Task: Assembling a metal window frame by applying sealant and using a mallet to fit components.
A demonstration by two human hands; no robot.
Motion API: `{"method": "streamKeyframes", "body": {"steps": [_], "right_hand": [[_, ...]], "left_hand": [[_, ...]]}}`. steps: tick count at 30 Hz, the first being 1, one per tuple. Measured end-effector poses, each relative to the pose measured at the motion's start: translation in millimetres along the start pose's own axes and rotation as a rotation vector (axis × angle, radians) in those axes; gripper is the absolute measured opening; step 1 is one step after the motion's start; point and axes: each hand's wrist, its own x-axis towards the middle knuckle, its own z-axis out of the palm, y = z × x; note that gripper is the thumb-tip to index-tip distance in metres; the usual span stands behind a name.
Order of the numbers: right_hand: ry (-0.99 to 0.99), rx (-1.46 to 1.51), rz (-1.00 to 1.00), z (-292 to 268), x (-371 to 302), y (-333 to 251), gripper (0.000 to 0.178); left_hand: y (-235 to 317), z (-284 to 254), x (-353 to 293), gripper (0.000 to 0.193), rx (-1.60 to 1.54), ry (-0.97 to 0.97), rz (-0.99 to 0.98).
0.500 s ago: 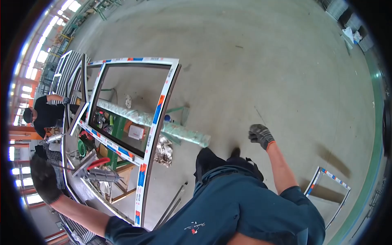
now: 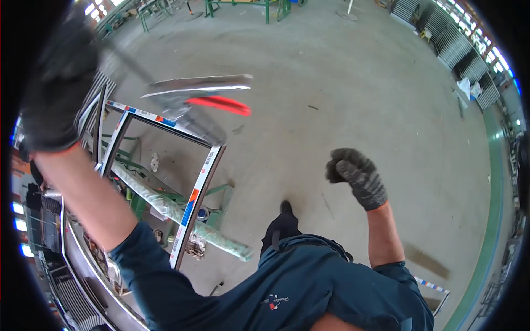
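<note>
Floor [image 2: 386, 110]: grey, extends to the right of and beyond the window frame [image 2: 194, 196]. More green benches [image 2: 247, 6] now show beyond the frame, consistent with a shift of the head view. Wrapped roll [image 2: 221, 239]: lies lower than the frame, its end past the frame's right bar.

Grey tool [image 2: 196, 118] with a red handle [image 2: 221, 103]: half a second ago it appeared over the frame's lower left part; it now appears across the frame's upper right corner. Contact with the frame cannot be confirmed. Judgement: the tool is being carried, not applied.

Left hand [image 2: 58, 88]: now raised, left of the frame's upper corner. Judged to be grasping the tool by its dark bar [image 2: 127, 60], since both moved together; individual fingers are too blurred to verify.

Right hand [image 2: 358, 176]: well to the right of the frame, fingers loosely clenched, nothing visible inside.
</note>
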Motion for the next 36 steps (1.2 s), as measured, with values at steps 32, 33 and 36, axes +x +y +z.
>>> {"method": "streamKeyframes", "body": {"steps": [32, 33, 36], "right_hand": [[-0.205, 0.594, 0.533, -191, 518, 47, 0.034], [-0.220, 0.619, 0.546, -176, 533, 44, 0.034], [-0.327, 0.645, 0.620, -131, 588, 46, 0.033]], "left_hand": [[-548, -227, 236, 0.045, -0.606, 1.169, -0.609], [-557, -244, 222, 0.047, -0.816, 1.294, -0.354], [-525, -308, 243, 0.053, -0.835, 1.292, 0.030]]}}
